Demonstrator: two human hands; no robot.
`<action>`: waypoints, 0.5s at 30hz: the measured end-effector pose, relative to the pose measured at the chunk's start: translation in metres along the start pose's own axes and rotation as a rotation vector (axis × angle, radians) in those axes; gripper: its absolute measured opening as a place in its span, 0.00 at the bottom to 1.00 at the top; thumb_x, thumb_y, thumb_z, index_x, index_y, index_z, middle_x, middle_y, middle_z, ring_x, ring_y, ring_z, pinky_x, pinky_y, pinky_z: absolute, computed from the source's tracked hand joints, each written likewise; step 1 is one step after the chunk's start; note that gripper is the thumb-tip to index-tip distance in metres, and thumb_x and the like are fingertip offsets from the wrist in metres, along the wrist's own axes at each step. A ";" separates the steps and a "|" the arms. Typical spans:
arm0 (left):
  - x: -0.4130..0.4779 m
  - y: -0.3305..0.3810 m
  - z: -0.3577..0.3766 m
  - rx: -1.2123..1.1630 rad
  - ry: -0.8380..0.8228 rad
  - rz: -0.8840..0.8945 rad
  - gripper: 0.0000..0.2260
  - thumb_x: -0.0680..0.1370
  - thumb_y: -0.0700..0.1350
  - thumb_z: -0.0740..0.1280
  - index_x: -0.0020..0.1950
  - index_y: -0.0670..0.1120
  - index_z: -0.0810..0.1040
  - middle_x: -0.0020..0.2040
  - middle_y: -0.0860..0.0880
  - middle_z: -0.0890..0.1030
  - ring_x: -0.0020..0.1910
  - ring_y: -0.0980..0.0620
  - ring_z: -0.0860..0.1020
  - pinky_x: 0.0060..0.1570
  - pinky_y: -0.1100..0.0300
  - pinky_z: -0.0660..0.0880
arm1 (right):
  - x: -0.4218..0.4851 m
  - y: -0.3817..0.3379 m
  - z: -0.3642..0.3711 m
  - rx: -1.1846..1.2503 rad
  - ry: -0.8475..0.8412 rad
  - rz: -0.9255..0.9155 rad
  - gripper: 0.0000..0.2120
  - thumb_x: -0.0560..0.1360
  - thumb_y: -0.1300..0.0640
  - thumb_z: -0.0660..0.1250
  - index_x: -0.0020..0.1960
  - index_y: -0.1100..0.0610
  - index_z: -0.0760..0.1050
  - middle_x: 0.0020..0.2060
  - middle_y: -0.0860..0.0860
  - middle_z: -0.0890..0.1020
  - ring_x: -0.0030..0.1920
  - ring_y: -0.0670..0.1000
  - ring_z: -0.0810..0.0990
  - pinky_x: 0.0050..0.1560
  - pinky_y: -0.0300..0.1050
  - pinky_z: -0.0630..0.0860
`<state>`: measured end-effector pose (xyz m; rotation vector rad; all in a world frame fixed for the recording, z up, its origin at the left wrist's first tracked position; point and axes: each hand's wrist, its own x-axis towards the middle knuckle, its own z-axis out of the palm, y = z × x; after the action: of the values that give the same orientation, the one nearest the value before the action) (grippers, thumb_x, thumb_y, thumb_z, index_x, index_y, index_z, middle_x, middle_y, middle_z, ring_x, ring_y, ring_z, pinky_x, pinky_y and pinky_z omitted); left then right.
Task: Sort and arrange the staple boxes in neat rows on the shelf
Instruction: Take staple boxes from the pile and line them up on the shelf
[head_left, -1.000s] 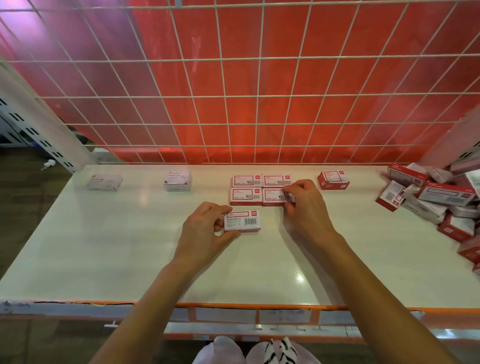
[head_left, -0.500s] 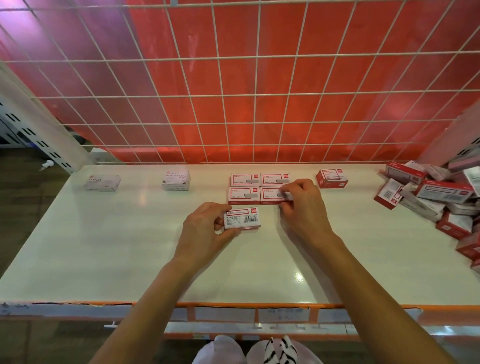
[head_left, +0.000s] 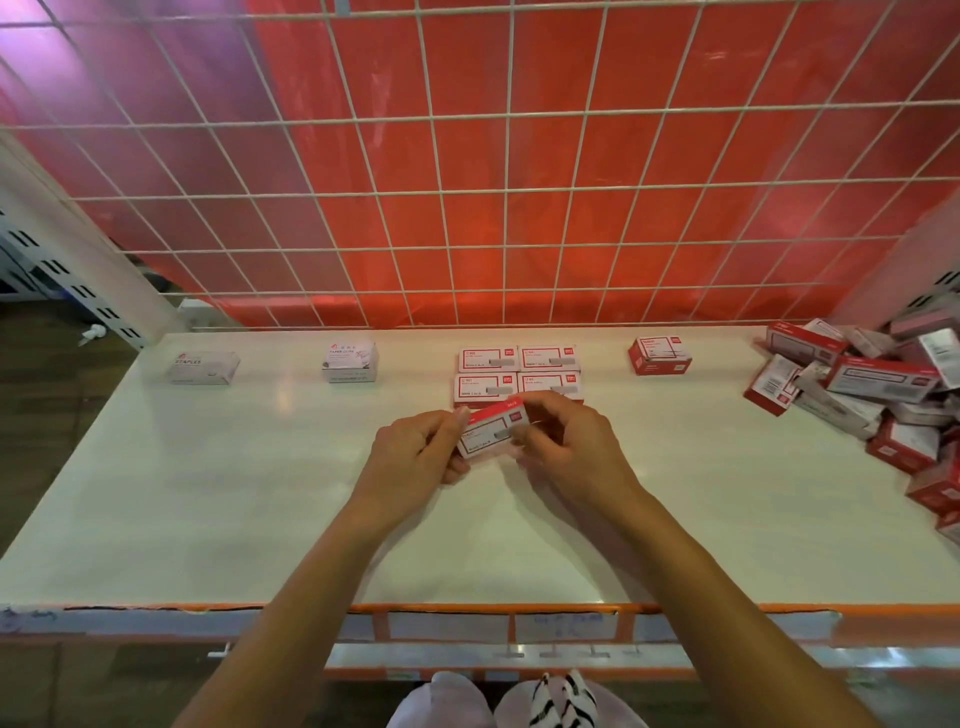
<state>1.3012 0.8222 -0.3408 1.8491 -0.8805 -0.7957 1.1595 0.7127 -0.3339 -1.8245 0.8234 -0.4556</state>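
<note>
A red-and-white staple box (head_left: 493, 430) is lifted and tilted just above the white shelf (head_left: 260, 493), held at its ends by my left hand (head_left: 415, 457) and my right hand (head_left: 569, 447). Right behind it lie several matching boxes (head_left: 519, 375) in a neat two-by-two block. A single red box (head_left: 660, 355) stands apart to the right of the block. A loose pile of red and white boxes (head_left: 862, 395) fills the shelf's right end.
Two white boxes sit at the back left: one marked staples (head_left: 203, 368), one marked paper clips (head_left: 351, 362). A wire grid (head_left: 467, 197) over a red wall backs the shelf. An orange strip (head_left: 467, 608) edges the front.
My right hand left the arranged block and joined my left hand on the box. The box was lifted off the shelf and turned over, its red-framed face now showing.
</note>
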 end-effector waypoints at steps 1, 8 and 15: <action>0.000 0.001 0.001 -0.023 -0.009 -0.020 0.21 0.74 0.61 0.57 0.53 0.50 0.81 0.38 0.49 0.83 0.35 0.52 0.81 0.37 0.62 0.79 | -0.001 -0.001 0.001 0.096 0.007 0.040 0.12 0.77 0.62 0.64 0.60 0.52 0.75 0.50 0.42 0.79 0.48 0.41 0.79 0.42 0.26 0.75; -0.001 0.002 0.000 -0.029 -0.054 -0.033 0.12 0.79 0.55 0.59 0.50 0.55 0.80 0.40 0.51 0.84 0.38 0.53 0.81 0.40 0.61 0.80 | 0.000 -0.003 0.002 0.287 0.064 0.131 0.07 0.77 0.60 0.65 0.55 0.53 0.77 0.50 0.48 0.82 0.46 0.43 0.83 0.40 0.33 0.78; -0.003 0.005 0.000 0.066 -0.022 0.030 0.18 0.75 0.50 0.70 0.63 0.53 0.72 0.49 0.54 0.81 0.42 0.55 0.81 0.44 0.64 0.80 | 0.004 -0.006 0.002 0.290 0.122 0.143 0.09 0.76 0.60 0.67 0.55 0.51 0.75 0.49 0.49 0.82 0.47 0.47 0.83 0.39 0.38 0.81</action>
<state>1.2981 0.8230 -0.3355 1.8834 -0.9566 -0.7787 1.1652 0.7128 -0.3299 -1.4723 0.9130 -0.5669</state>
